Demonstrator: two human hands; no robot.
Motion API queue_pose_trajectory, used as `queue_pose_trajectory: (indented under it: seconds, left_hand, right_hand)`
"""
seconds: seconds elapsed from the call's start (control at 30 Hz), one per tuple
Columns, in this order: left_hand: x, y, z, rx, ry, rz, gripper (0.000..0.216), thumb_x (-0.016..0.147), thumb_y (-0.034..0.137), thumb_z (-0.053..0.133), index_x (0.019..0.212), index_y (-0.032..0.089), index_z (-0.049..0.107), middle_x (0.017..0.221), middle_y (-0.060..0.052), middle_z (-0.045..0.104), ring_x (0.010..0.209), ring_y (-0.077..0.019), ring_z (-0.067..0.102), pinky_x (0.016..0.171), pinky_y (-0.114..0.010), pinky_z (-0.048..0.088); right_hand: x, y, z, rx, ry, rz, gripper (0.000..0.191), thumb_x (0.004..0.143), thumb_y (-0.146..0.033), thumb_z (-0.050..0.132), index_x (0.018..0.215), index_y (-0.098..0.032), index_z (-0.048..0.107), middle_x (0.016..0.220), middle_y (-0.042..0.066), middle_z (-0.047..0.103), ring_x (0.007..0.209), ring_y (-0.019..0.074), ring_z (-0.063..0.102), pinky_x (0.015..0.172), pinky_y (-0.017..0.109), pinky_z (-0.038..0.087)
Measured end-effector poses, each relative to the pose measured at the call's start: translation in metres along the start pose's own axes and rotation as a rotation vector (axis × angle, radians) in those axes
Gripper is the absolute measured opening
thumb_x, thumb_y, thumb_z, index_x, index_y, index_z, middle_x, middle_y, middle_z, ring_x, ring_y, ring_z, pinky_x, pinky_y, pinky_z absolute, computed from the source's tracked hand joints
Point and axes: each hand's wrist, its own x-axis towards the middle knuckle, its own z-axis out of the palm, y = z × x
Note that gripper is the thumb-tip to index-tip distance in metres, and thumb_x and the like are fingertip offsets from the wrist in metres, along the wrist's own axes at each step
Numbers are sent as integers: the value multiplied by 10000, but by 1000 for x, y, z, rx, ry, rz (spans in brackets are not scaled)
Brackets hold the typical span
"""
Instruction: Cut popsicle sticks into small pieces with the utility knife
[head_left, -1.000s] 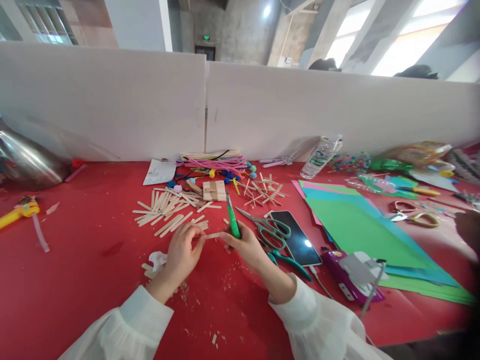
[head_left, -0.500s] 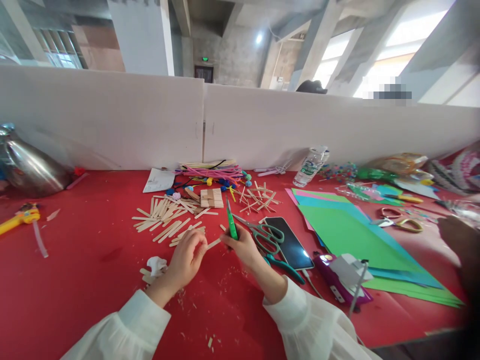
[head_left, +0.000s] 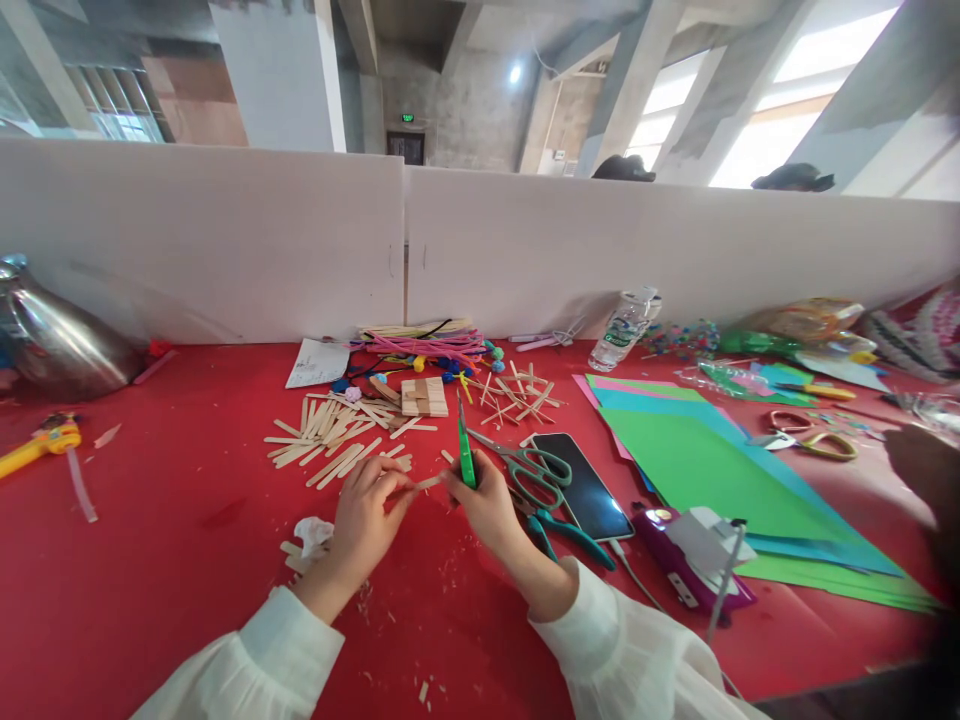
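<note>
My left hand (head_left: 373, 508) pinches one end of a wooden craft stick (head_left: 429, 483) over the red table. Closed around a green craft knife (head_left: 466, 455), my right hand (head_left: 484, 505) points its blade up and away from me. The right fingers also meet the stick's other end; their exact grip on it is hidden. Loose craft sticks (head_left: 322, 432) lie in a pile beyond my left hand, beside a bundled stack of sticks (head_left: 424, 397). Close to my right hand are grey-green scissors (head_left: 536, 472) and teal-handled pliers (head_left: 574, 538).
A phone (head_left: 589, 488), a purple device (head_left: 686, 560) and coloured paper sheets (head_left: 712, 450) lie to the right. A water bottle (head_left: 624, 330) stands near the white partition (head_left: 247, 240). At far left are a metal jug (head_left: 67, 335) and a yellow glue gun (head_left: 45, 443). Another person's hand (head_left: 919, 470) shows at far right.
My left hand's fingers have straightened and shifted slightly along the stick. My right hand keeps the knife, which stands a little more upright. The camera view has moved slightly.
</note>
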Motion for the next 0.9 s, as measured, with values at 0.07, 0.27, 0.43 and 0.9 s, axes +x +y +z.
queue_pose_trajectory:
  seconds: [0.07,0.27,0.43,0.9]
  left_hand:
    - [1,1,0,31,1,1,60,779,150,596,735,189,587,822,-38,565,825,-198,542,728,-341,480]
    - [2,3,-1,106,-3,18,88,790,197,585,711,210,621,815,-37,590,826,-202,541,738,-351,472]
    - [3,5,0,122,-7,47,107,750,146,586,660,205,584,788,-38,590,826,-208,541,745,-358,471]
    - [2,9,0,-53,-80,42,125,726,81,544,702,201,518,825,-22,561,842,-190,534,775,-335,457]
  right_hand:
    - [-2,0,2,7,-9,-4,206,662,-319,601,673,-218,421,473,-85,469,419,96,439,438,236,368]
    - [-8,-4,5,12,-14,-15,207,671,-321,607,663,-219,427,489,-77,479,437,100,450,457,241,380]
    - [-7,-4,4,8,-7,-11,212,663,-333,609,675,-221,429,492,-75,488,438,108,460,461,247,388]
    - [-7,-7,0,-99,-3,-66,193,646,-272,598,657,-220,412,563,-80,427,501,96,408,493,232,349]
